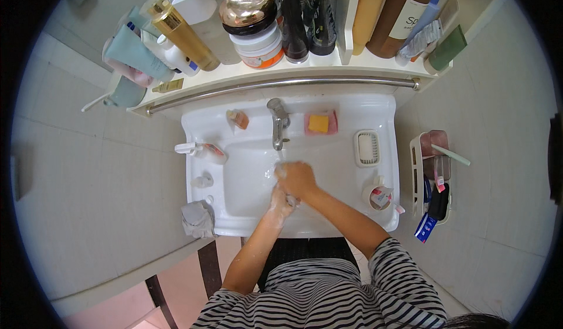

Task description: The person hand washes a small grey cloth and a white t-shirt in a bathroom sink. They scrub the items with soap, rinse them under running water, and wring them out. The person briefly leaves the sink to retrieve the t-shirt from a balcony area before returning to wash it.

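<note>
My two hands meet over the white washbasin, below the chrome faucet. A thin stream of water falls from its spout beside them. White foam coats my left hand and wrist. My right hand is curled, blurred, and close against the left, partly covering it. Something whitish shows at the far side of the right hand, and a small greyish-white patch shows by the left palm. Whether these are foam or a held thing is unclear. Most of the fingers are hidden.
On the basin's rim are a spray bottle, a small orange bottle, a yellow sponge on a pink cloth, a soap dish, a mug and a grey cloth. A metal rail runs beneath the crowded shelf.
</note>
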A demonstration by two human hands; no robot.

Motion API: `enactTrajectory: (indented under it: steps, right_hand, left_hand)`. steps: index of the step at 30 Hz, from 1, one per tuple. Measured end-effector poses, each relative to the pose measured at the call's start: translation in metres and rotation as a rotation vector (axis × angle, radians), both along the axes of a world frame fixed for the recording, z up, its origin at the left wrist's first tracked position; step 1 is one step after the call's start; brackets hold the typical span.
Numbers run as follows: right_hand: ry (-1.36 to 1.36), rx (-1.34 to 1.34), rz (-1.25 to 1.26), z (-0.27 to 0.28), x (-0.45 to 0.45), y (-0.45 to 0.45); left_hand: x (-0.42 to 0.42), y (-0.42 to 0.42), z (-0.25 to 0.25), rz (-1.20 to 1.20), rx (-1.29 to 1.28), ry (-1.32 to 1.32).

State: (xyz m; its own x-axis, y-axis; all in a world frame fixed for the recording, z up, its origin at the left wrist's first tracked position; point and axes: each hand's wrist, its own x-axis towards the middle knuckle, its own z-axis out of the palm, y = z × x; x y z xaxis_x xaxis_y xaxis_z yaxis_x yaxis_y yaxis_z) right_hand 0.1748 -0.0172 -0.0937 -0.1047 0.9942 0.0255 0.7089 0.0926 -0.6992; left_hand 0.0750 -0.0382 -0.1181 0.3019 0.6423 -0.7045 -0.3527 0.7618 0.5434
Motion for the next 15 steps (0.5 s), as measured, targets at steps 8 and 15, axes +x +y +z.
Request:
enactTrajectory:
  steps: [8,15]
  right_hand:
    - [1.017,-1.215,-0.181,-0.074,0.023,0.0]
    - [0.979,-0.956,-0.514,-0.133,0.026,0.012]
  left_hand:
    - [-0.026,0.037,-0.005,0.088,-0.047,0.138]
    - [-0.063,0.037,-0.029,0.135,0.433,0.539]
